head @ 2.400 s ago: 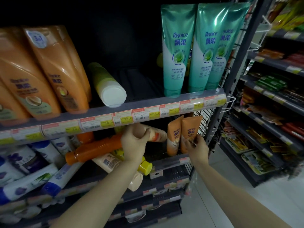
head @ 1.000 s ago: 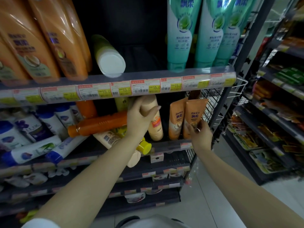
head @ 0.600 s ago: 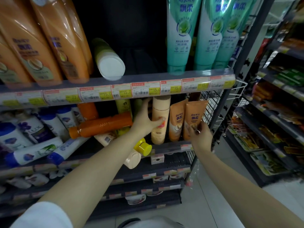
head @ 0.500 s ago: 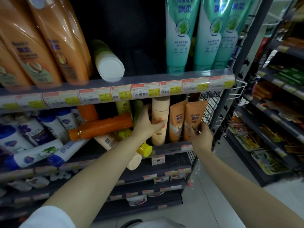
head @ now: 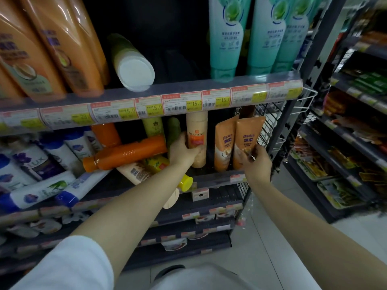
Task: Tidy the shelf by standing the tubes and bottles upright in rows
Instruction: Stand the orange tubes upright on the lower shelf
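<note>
Standing the cream bottle (head: 196, 141) upright near the right end of the middle shelf (head: 211, 178), the left hand (head: 181, 152) has its grip wrapped around the lower body, the bottle just left of two orange tubes (head: 234, 143). The right hand (head: 256, 162) touches the right-hand tube's base, fingers half curled and seemingly steadying, not clasping it. Seat the base flat, square it to the front edge, and let go slowly. Judging from this, the fallen orange bottle (head: 125, 153) close by could roll.
</note>
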A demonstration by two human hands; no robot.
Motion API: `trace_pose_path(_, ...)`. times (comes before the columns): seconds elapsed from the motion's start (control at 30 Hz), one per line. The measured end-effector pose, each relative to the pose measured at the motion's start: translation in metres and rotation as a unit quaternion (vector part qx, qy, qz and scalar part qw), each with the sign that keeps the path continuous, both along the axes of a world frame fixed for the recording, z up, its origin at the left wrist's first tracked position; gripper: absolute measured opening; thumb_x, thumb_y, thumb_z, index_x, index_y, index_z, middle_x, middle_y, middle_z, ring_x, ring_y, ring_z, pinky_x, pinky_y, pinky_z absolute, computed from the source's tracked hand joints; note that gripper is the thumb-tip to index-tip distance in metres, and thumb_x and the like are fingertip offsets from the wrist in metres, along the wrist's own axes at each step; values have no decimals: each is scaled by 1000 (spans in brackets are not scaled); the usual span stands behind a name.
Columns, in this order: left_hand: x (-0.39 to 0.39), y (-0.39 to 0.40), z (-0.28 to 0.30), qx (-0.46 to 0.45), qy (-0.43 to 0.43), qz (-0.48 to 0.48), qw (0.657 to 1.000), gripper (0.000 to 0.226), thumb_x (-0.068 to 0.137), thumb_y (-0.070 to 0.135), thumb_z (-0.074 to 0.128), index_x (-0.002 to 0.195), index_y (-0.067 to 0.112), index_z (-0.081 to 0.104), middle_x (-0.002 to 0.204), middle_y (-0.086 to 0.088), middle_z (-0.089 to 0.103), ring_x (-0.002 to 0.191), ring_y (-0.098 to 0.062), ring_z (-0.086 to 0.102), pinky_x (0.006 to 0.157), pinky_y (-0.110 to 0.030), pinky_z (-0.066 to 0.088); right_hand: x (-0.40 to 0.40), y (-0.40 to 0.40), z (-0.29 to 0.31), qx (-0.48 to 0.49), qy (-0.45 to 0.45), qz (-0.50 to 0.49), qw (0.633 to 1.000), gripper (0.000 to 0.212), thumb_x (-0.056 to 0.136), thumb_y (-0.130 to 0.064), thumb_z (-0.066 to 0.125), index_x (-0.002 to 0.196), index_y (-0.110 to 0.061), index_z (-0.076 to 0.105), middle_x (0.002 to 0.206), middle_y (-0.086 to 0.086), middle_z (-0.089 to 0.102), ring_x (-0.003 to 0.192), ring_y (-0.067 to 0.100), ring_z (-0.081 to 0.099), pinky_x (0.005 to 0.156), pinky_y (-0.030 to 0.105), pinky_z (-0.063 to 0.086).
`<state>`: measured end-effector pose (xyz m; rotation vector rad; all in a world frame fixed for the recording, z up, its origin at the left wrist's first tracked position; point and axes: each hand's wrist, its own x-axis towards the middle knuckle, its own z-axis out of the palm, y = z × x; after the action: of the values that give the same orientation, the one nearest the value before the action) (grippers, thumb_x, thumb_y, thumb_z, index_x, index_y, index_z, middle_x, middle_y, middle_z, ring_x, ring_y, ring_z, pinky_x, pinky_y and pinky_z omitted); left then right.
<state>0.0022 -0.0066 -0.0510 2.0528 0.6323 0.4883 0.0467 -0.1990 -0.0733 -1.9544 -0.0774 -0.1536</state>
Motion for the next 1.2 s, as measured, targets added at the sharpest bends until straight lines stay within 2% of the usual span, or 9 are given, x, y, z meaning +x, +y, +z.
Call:
trace_pose_path(0.23, 36, 10, 0, -7, 20, 24, 999, 54, 78, 37, 71, 122, 14, 50, 122, -12, 60, 112, -31, 57, 94, -41, 47, 1, -1, -1, -4, 4, -6, 1000, 24, 85, -24, 68, 103, -12, 57, 95, -2, 61, 84, 11, 57, 69, 21, 40)
trace_pose_path(0.4, 43, 17, -6, -10, -14, 24, 1000, 48, 80, 36, 69, 118, 14, 51, 118, -12, 61, 110, -30, 57, 93, -41, 47, 3, -1, -2, -6, 1, -7, 1000, 20, 84, -24, 69, 95, -17, 54, 89, -4, 59, 76, 5, 54, 60, 12, 37)
trace_pose_path(0.57, 49, 26, -7, -2, 4, 11, 1000, 44, 80, 32, 70, 117, 16, 53, 119, -9, 61, 108, -28, 58, 78, -26, 41, 4, -2, -2, -13, -6, -2, 1000, 22, 84, -22, 69, 100, -13, 55, 92, -2, 59, 80, 8, 54, 62, 12, 38)
trace_pose_path(0.67, 47, 29, -2, -1, 29, -8, 1000, 61, 75, 37, 74, 125, 13, 49, 125, -10, 59, 113, -29, 56, 79, -27, 41, 4, -2, -1, -13, -4, -3, 1000, 23, 84, -23, 69, 100, -13, 56, 92, -1, 60, 81, 10, 55, 67, 17, 39)
trace_pose_path(0.77, 34, 34, 6, 24, 55, -12, 998, 80, 74, 39, 75, 138, 7, 38, 138, -12, 50, 123, -29, 50, 89, -30, 41, 2, -3, 1, -8, -2, 1, 1000, 20, 85, -22, 68, 97, -17, 53, 92, -1, 60, 78, 8, 54, 66, 17, 39)
trace_pose_path(0.87, 2, 31, 8, 20, -4, -43, 999, 78, 75, 24, 77, 139, 8, 36, 136, -10, 52, 124, -23, 50, 95, -27, 40, 0, -2, 3, -14, -2, 1, 1000, 21, 85, -23, 68, 99, -16, 54, 91, -1, 59, 77, 8, 53, 69, 21, 40)
trace_pose_path(0.93, -22, 29, 5, 16, -18, -73, 997, 71, 75, 18, 77, 135, 9, 41, 126, -7, 58, 115, -20, 55, 91, -24, 42, 0, -2, 4, -15, 0, -5, 1000, 25, 84, -23, 69, 102, -12, 56, 90, -1, 59, 78, 9, 53, 70, 23, 40)
trace_pose_path(1.07, -54, 32, -3, 51, 29, -174, 983, 53, 76, 19, 76, 122, 15, 52, 113, -1, 64, 107, -14, 60, 90, -21, 44, -1, -2, 5, -25, -4, -4, 1000, 28, 84, -24, 69, 104, -9, 56, 93, 1, 59, 83, 15, 54, 72, 26, 40)
trace_pose_path(1.2, -68, 32, 5, 62, -12, -183, 981, 43, 78, 20, 74, 117, 16, 57, 108, 5, 66, 105, -6, 59, 89, -16, 42, -3, 0, 8, -29, 1, -8, 1000, 29, 84, -24, 69, 105, -8, 55, 92, 1, 58, 83, 15, 53, 72, 26, 39)
